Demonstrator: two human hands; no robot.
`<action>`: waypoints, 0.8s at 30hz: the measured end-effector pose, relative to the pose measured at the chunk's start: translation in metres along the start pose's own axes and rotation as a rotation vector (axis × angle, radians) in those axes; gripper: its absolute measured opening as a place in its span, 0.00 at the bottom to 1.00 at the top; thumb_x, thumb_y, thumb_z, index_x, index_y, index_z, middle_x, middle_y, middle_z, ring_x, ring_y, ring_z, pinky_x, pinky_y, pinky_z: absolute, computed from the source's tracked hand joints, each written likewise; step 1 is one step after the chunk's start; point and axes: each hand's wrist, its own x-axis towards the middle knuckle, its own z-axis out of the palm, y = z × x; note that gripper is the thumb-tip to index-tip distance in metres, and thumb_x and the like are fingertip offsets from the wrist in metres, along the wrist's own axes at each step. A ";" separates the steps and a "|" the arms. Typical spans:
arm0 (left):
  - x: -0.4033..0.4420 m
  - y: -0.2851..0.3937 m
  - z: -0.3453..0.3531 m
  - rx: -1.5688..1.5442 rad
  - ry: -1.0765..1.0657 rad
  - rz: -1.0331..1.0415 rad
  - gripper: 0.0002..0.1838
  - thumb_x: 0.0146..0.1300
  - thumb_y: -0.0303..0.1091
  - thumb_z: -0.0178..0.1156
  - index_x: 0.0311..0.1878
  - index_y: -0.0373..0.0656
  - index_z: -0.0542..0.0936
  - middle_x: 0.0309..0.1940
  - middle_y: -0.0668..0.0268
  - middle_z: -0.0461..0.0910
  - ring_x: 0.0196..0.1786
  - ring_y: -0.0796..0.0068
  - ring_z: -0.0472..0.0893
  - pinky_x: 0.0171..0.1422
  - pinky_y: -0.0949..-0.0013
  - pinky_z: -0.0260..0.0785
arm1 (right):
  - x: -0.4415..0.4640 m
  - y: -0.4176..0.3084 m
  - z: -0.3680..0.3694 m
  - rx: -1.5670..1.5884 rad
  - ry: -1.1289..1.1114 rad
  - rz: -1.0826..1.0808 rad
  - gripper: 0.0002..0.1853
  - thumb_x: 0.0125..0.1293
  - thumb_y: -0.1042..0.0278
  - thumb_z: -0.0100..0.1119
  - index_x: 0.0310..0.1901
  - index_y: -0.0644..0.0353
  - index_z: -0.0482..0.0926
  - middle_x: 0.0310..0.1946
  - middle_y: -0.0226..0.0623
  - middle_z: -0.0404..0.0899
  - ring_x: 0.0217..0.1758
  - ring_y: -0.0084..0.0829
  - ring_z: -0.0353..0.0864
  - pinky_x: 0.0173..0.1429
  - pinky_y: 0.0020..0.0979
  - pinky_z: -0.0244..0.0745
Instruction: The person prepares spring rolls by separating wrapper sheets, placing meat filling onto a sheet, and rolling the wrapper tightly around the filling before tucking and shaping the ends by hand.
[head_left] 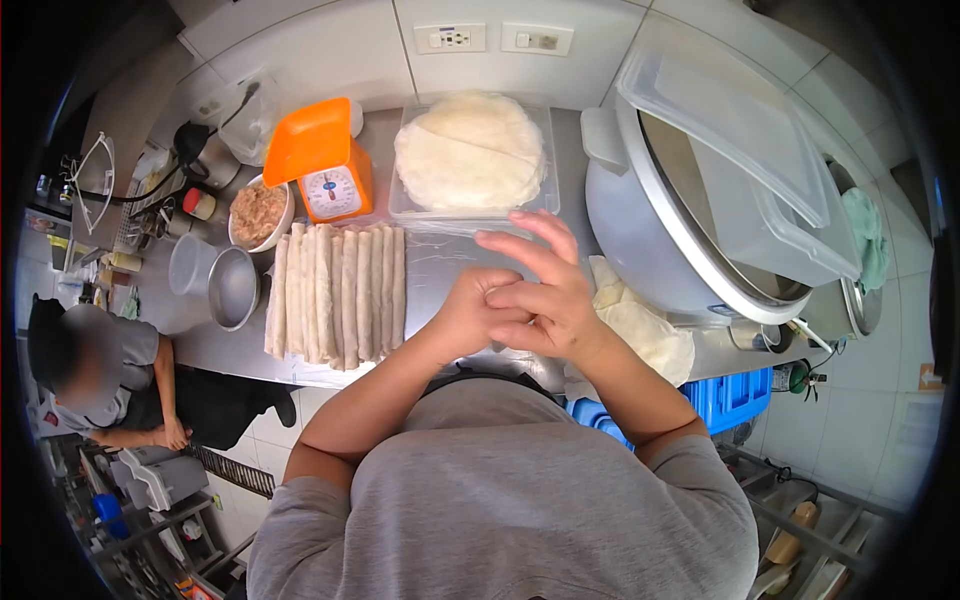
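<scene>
Both hands meet over the steel worktop in front of my chest. My left hand (473, 312) is closed, its fingers curled and partly hidden behind the other hand. My right hand (550, 300) lies against it, some fingers over the left hand and others stretched out and apart. No object shows in either hand. Left of them lies a row of long, pale rolls (338, 295) side by side. Beyond them, a stack of thin round wrappers (470, 150) sits in a clear plastic tray (398, 205). More loose wrappers (645, 335) lie to the right.
A bowl of minced filling (262, 213), an orange kitchen scale (330, 165) and a metal bowl (233, 288) stand at left. A large pot (635, 190) with plastic containers (740, 120) on top takes up the right. Another person (110, 370) is at far left.
</scene>
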 end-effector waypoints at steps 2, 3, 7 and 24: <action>-0.002 0.002 -0.001 0.016 -0.003 -0.001 0.09 0.55 0.25 0.63 0.21 0.41 0.74 0.17 0.73 0.72 0.22 0.88 0.70 0.23 0.78 0.60 | 0.000 0.000 -0.001 0.089 -0.016 0.029 0.25 0.59 0.36 0.57 0.38 0.50 0.87 0.56 0.48 0.78 0.65 0.50 0.66 0.67 0.47 0.58; -0.002 0.008 -0.002 0.025 -0.002 0.000 0.09 0.55 0.25 0.63 0.22 0.41 0.74 0.17 0.73 0.72 0.22 0.88 0.69 0.23 0.78 0.59 | 0.001 0.001 -0.001 0.135 -0.023 0.041 0.24 0.59 0.37 0.57 0.38 0.50 0.87 0.56 0.48 0.78 0.65 0.50 0.66 0.67 0.47 0.58; -0.007 0.029 -0.011 -0.102 0.004 -0.255 0.08 0.57 0.26 0.63 0.23 0.41 0.76 0.17 0.72 0.73 0.19 0.87 0.69 0.21 0.78 0.59 | -0.005 -0.001 -0.003 0.241 0.180 0.092 0.17 0.54 0.48 0.68 0.39 0.51 0.87 0.57 0.44 0.77 0.64 0.47 0.67 0.66 0.46 0.61; -0.001 0.027 -0.003 0.014 -0.139 0.040 0.06 0.59 0.28 0.64 0.35 0.35 0.83 0.26 0.66 0.82 0.32 0.80 0.81 0.34 0.75 0.73 | 0.023 -0.009 -0.021 0.110 -0.328 -0.015 0.27 0.48 0.36 0.67 0.26 0.58 0.81 0.62 0.43 0.74 0.70 0.52 0.62 0.71 0.54 0.55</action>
